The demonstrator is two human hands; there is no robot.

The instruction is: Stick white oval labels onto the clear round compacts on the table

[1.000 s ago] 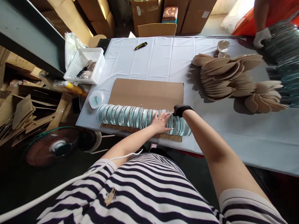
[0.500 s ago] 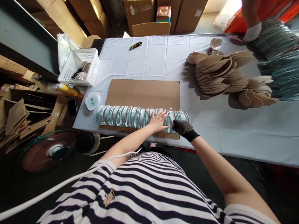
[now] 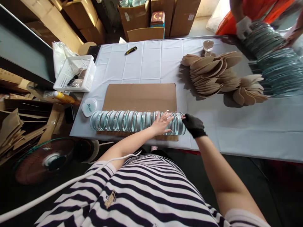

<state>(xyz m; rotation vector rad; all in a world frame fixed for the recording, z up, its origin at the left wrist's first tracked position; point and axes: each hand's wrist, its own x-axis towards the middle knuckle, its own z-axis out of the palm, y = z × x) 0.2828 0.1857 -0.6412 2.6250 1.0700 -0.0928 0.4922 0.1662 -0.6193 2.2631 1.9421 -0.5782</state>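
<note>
A long row of round clear glass pieces (image 3: 123, 121), like lids or dishes stood on edge, lies across the near part of a brown cardboard sheet (image 3: 142, 96). My bare left hand (image 3: 162, 124) rests on top of the row toward its right end, its fingers spread. At that right end is my right hand (image 3: 193, 125) in a dark knit glove, the fingers curled in beside the last glass. Whatever those fingers hold, if anything, is hidden. A white lid with green lettering (image 3: 89, 107) sits just beyond the row's left end.
A yellow-and-black box cutter (image 3: 131, 50) and a white basket (image 3: 89, 74) are farther back. Stacks of tan oval pads (image 3: 213, 75) stand right. A co-worker's gloved hand (image 3: 243, 27) touches stacked glass (image 3: 281, 72). A fan (image 3: 50, 162) stands low at left.
My right hand has moved from over the row to its right end. My left hand stays spread on the glass. The co-worker's hands have come further into view.
</note>
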